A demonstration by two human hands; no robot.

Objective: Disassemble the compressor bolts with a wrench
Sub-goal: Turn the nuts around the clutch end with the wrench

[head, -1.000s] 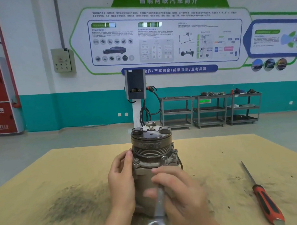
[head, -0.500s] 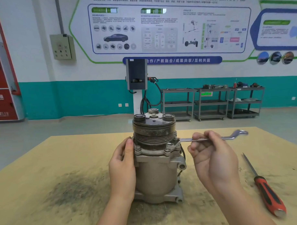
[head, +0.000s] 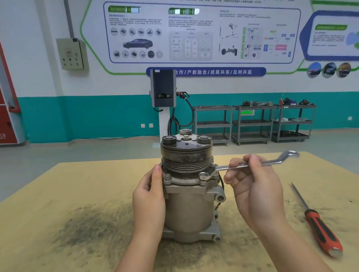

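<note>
- The compressor (head: 188,188) stands upright near the middle of the surface (head: 54,201), pulley end up, with your hands on either side of it.
- Your left hand (head: 149,200) wraps the housing just under the flange, thumb up against the pulley grooves. Keep that brace firm and low, so that the body does not twist or tip when you pull.
- The wrench (head: 251,165) lies roughly level, its ring end over the front-right flange bolt (head: 203,174). Whether the ring sits fully down on the head cannot be told from here; press it home before loading it, as a half-seated ring may round the corners.
- Your right hand (head: 255,186) pinches the shank near its middle between thumb and curled fingers (head: 234,164). That is likely too light for a tight bolt: consider sliding out toward the cranked free end and closing the whole hand round it for leverage.
- Pull in a flat arc, level with the flange, so that the ring does not ride up off the head.
- Mind your knuckles against the pulley and the neighbouring bolts if the wrench slips.
- The red-handled screwdriver (head: 320,230) lies to your right, well apart from the compressor; your swing should clear it.
- The remaining flange bolts appear still in place, so expect to reseat and repeat round the ring.
</note>
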